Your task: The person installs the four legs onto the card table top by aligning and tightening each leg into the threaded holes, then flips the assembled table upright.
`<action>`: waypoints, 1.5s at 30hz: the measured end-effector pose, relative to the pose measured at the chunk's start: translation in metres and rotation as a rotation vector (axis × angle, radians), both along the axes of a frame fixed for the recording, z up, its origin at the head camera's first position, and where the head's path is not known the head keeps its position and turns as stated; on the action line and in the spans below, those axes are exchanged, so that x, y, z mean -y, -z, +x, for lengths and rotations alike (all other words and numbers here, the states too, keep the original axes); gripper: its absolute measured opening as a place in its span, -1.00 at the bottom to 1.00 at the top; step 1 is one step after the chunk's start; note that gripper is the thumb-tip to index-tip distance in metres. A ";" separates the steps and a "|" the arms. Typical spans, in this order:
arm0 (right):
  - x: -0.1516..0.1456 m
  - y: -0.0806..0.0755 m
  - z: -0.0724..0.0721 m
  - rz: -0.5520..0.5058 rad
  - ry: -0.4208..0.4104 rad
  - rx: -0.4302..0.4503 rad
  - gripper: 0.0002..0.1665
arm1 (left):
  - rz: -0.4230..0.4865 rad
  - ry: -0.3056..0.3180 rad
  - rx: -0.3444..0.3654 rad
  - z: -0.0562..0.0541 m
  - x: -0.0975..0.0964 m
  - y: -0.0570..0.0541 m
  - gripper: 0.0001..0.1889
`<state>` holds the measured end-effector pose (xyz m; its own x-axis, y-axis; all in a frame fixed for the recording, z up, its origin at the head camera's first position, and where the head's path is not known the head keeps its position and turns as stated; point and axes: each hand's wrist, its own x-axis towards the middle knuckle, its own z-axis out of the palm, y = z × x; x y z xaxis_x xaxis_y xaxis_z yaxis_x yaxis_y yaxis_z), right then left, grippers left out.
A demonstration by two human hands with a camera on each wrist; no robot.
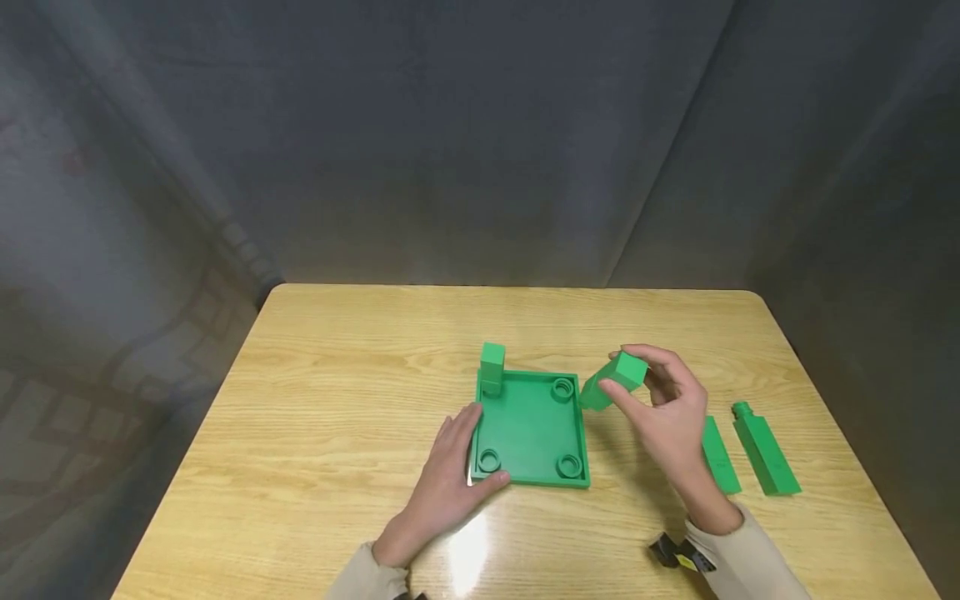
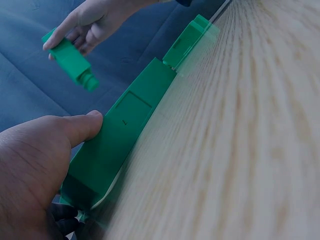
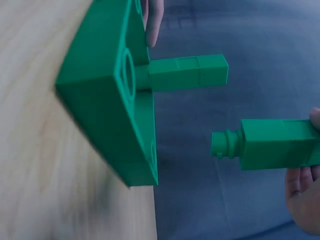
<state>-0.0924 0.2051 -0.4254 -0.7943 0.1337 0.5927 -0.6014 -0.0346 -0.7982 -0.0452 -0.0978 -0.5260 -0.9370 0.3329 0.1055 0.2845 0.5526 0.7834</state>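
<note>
Held leg: the green leg is up in the air beside the tray's right edge, tilted, with its plain end raised toward you.
Tip: its stepped tip points at the tray, and the right wrist view shows a gap between them.
Long axis: it slants down from your right hand toward the left, so the tray lies to the left of that hand.
Right hand: your right hand pinches the leg between thumb and fingers, and is the nearer hand to the far-right socket.
Alignment: the head view hides the tip, so you can't fairly say which socket it lines up with.
Tray: the tray rests flat on the counter, its near-left socket and near-right socket bare.
Left hand: your left hand braces the near-left corner, fingers along the left side, thumb apart from them on the near side.
Fitted leg: one leg stands upright in the far-left corner.
Loose legs: two lie right of the tray, the inner one partly behind your right wrist, the outer one tip away from you.
Backdrop: dark curtain beyond the counter.
</note>
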 end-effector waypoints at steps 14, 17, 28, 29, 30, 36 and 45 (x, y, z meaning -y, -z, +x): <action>0.025 0.004 -0.028 0.133 0.046 0.052 -0.43 | 0.004 0.000 -0.001 0.001 0.000 0.000 0.14; 0.026 0.009 -0.031 0.159 0.057 0.057 -0.44 | 0.002 -0.001 0.000 0.001 0.000 0.001 0.14; 0.027 0.028 -0.039 0.171 0.083 0.154 -0.44 | -0.008 -0.003 -0.003 0.001 0.001 0.000 0.14; 0.027 0.030 -0.040 0.173 0.085 0.160 -0.44 | -0.008 -0.003 -0.003 0.000 0.000 0.000 0.14; 0.027 0.031 -0.040 0.175 0.084 0.165 -0.44 | -0.009 -0.003 -0.002 0.000 0.000 0.000 0.14; 0.026 0.037 -0.042 0.193 0.079 0.184 -0.46 | -0.006 -0.005 0.004 0.000 0.000 0.000 0.14; 0.024 0.043 -0.044 0.274 0.044 0.242 -0.44 | 0.012 -0.002 0.011 0.001 0.000 0.000 0.14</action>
<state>-0.1368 0.1807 -0.4688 -0.9129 0.0338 0.4069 -0.3901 0.2219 -0.8936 -0.0446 -0.0976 -0.5264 -0.9390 0.3295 0.0989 0.2744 0.5440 0.7929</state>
